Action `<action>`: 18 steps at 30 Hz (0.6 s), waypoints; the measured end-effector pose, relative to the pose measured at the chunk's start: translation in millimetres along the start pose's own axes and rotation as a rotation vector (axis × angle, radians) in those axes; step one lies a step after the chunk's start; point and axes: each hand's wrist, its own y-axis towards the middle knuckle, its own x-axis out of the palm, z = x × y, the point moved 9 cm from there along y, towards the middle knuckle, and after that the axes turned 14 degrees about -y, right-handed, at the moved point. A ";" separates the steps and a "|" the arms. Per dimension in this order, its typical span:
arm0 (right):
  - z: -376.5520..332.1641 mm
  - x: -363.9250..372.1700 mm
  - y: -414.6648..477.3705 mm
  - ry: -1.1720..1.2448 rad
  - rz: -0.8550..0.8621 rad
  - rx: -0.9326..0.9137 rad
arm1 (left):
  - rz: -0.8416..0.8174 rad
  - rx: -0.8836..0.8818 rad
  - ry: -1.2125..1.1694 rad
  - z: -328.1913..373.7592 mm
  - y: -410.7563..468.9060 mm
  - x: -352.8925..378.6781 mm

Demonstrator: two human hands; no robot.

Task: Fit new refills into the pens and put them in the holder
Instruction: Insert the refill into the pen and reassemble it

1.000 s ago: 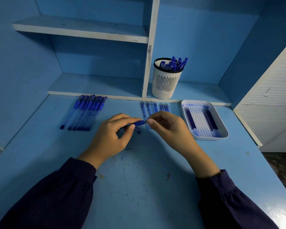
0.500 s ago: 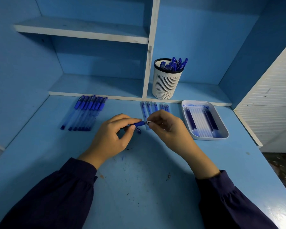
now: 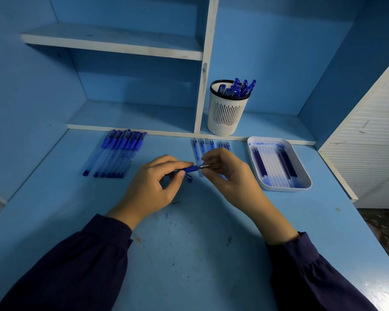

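Observation:
My left hand (image 3: 154, 187) grips a blue pen (image 3: 190, 169) by its barrel, held level above the desk. The pen's silver tip points right into the fingertips of my right hand (image 3: 228, 171), which pinch it. A row of several capped blue pens (image 3: 119, 153) lies at the left back of the desk. Several refills (image 3: 200, 145) lie side by side just behind my right hand, partly hidden by it. A white tray (image 3: 305, 176) at the right holds more refills. The white slotted holder (image 3: 226, 115) stands on the low shelf with several blue pens in it.
A small dark blue piece (image 3: 189, 178) lies on the desk under the held pen. The shelf divider (image 3: 206, 75) rises just left of the holder. A white louvred panel (image 3: 368, 142) bounds the desk on the right. Ink stains mark the near desk surface.
My right hand has drawn slightly right along the pen, so the silver tip now shows between the two hands. My left hand has stayed put.

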 end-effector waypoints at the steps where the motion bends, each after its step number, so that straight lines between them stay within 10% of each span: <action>1: -0.7 0.2 0.0 -0.027 0.003 -0.010 | 0.001 0.001 0.002 -0.1 -0.2 -0.2; 18: 20.6 19.2 -2.8 0.272 0.060 0.327 | 0.102 -0.074 0.020 -8.5 0.9 -18.6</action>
